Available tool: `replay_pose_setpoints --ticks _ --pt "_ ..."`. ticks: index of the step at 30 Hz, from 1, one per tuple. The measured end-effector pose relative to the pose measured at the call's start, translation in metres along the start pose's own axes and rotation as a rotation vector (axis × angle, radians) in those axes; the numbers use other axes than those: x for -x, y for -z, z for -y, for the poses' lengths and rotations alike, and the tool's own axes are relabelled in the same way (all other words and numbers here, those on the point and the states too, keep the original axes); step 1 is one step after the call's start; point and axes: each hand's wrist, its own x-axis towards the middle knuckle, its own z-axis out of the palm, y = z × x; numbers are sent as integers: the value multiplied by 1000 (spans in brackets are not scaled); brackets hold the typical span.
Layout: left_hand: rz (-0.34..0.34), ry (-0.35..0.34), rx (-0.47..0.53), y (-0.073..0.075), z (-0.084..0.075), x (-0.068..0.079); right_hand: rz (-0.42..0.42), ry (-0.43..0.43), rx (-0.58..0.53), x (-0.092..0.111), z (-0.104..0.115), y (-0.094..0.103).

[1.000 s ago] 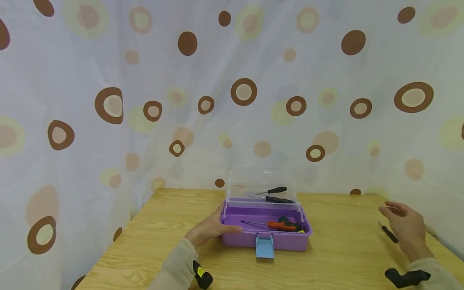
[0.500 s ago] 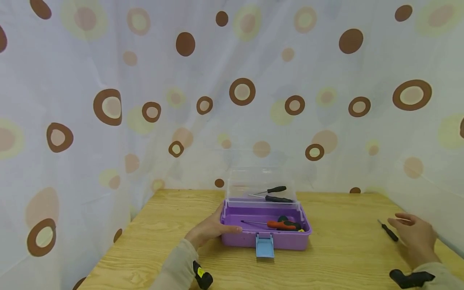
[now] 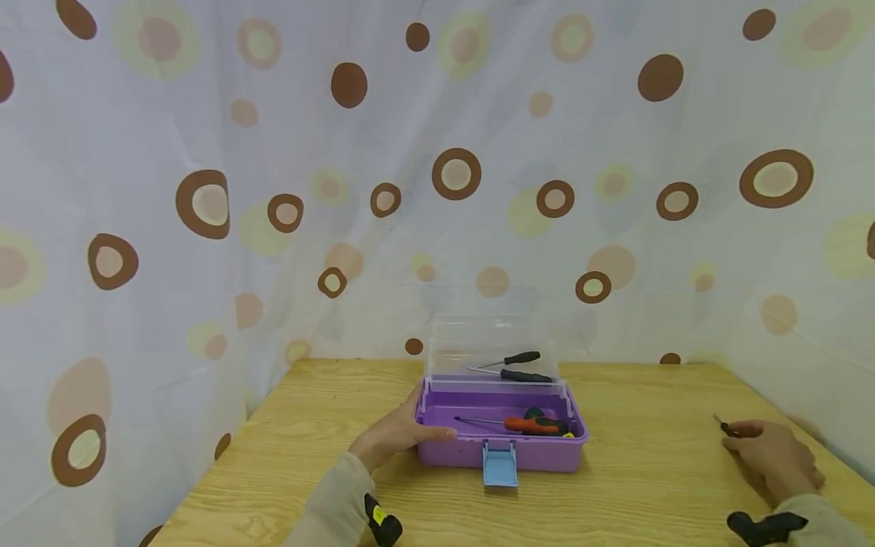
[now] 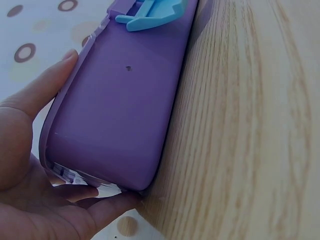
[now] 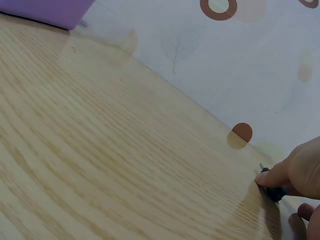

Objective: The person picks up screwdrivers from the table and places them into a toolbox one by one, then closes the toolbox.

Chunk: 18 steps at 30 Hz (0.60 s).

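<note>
Tabletop stretches between left grip, clasping box edge, and right grip, pinching screwdriver.

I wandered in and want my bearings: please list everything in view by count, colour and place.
Toolbox: one, purple, mid-table
Lid: one, clear, open at the toolbox's back
Latch: one, light blue, toolbox's front
Larger screwdriver: one, orange and black, inside toolbox
Unclear bits: count uncertain, green and yellow, by its handle
Black-handled screwdrivers: two, black, at the lid, in or behind unclear
Small screwdriver: one, black handle, table's right
Table: one, pale wood, beneath
Spotted curtain: count unclear, whitish, behind and beside
Sleeves: two, beige, both arms
Wrist gadgets: two, black, on sleeves
Left hand: one, gripping toolbox's left end
Right hand: one, pinching small screwdriver
</note>
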Motion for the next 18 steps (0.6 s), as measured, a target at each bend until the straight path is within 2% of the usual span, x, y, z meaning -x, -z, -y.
replay_pose_setpoints --ticks 6,18 --pt "5 -5 3 -1 -1 1 -4 -9 45 -1 1 -2" --pt "-7 4 11 -1 1 0 -6 -16 55 3 2 -1"
